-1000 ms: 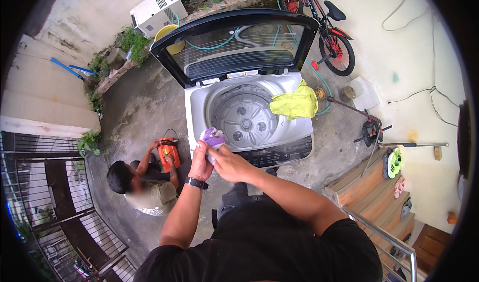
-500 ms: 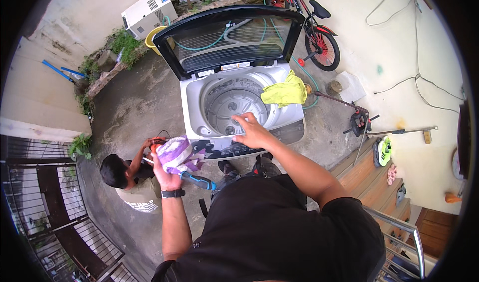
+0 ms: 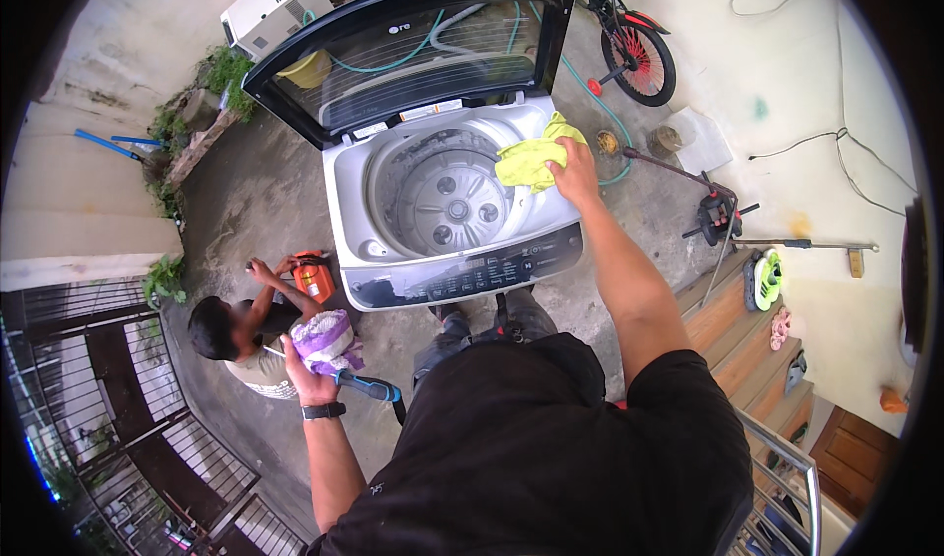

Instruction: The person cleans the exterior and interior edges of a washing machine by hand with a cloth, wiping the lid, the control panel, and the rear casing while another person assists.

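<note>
On the concrete yard, a grey top-loading washing machine (image 3: 393, 251) is standing with its dark lid (image 3: 413, 45) raised and its drum open. At its right rim the right hand (image 3: 573, 170) is pinching a yellow cloth (image 3: 526, 160) draped over the edge. Lower left, beside a crouching person (image 3: 231, 335), the left hand (image 3: 307, 374) is clutching a bundled purple-and-white cloth (image 3: 326, 340), well apart from the machine.

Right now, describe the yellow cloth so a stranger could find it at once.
Find the open washing machine in the yard. On its rim, right of the drum, lies the crumpled yellow cloth, under the right hand. The other cloth, in the left hand, is purple and white.
</note>
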### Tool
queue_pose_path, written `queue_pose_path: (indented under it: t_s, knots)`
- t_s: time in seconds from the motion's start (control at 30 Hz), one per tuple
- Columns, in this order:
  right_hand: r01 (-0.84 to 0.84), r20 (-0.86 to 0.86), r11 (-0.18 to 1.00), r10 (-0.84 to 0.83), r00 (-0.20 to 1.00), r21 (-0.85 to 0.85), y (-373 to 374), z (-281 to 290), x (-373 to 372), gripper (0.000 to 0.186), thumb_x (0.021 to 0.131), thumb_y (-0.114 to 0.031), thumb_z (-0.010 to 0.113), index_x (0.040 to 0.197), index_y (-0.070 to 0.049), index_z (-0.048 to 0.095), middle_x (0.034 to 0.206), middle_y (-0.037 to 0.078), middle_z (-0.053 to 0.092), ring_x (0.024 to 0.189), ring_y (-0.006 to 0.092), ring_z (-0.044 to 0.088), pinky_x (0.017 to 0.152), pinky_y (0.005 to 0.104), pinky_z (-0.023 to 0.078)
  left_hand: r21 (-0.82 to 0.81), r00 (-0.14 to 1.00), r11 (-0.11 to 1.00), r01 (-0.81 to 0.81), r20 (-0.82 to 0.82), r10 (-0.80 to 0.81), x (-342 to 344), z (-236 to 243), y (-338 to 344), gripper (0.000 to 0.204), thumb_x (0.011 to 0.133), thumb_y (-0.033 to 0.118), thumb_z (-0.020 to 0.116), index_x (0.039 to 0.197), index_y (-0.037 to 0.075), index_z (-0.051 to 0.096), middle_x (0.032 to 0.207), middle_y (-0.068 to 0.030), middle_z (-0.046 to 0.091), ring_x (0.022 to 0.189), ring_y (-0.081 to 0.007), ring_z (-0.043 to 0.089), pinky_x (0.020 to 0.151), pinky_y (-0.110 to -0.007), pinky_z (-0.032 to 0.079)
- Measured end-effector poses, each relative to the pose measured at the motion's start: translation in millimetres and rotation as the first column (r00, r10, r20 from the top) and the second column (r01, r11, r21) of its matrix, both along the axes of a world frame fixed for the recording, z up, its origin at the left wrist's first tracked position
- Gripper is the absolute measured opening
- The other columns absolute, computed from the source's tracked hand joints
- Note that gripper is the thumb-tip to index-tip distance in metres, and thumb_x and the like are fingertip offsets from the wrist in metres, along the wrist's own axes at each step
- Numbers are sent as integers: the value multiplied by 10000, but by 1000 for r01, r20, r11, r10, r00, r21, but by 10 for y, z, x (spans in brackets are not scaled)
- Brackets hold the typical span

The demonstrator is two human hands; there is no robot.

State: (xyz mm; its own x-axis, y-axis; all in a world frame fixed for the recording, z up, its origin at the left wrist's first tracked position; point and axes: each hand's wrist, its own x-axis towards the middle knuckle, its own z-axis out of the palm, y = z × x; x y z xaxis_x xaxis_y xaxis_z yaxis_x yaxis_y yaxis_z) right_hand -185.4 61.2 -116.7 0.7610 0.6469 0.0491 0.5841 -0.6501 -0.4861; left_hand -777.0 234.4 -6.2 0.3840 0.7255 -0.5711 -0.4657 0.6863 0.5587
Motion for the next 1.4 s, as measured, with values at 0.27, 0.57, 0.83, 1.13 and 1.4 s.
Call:
queue_pose_path:
  t_s: [0.27,0.57,0.83,1.13,1.4]
  knots:
    - [529,-604,797,-275,748,292,-542,128,367,414,1003,-300,705,1282,-66,508,1243,189,641,1167,365,636,979,468,507,33,1000,999,26,16,-26,870,152,-311,594,1096,536,437,1333,23,619,1309,-162,697,1207,-366,661,1076,-518,505]
    - [906,-947,303,-30,319,296,-2754,304,-356,599,1044,-362,652,1451,16,430,1309,164,620,1132,257,654,964,419,551,148,877,869,472,22,-480,2330,333,-498,653,1113,516,374,1442,-23,540,1416,-222,630,1263,-412,624,1098,-555,483]
    - [998,-964,27,-257,64,59,-4760,-82,-2076,559,1047,-407,623,1396,15,513,1225,145,675,1051,232,692,879,394,577,193,491,474,859,-54,-869,4091,491,-1704,629,1080,612,421,1331,75,629,1277,-119,712,1078,-334,706,831,-533,585]
    - [947,-752,140,-645,-135,-290,-6666,-863,-3342,694,1026,-503,609,1443,42,506,1364,242,627,1242,329,616,1033,467,494,-136,60,53,989,50,-997,5217,-605,-4751,611,1117,557,362,1324,51,634,1270,-126,720,1121,-295,690,953,-442,556]
    - [745,-655,212,-661,-367,-632,-8259,-1466,-3744,703,976,-592,605,1365,-9,556,1292,305,661,1230,428,645,1021,473,497,-391,2,50,919,-121,-993,6140,-3199,-7734,557,1117,541,383,1201,70,669,1055,-111,759,810,-262,730,694,-420,608]
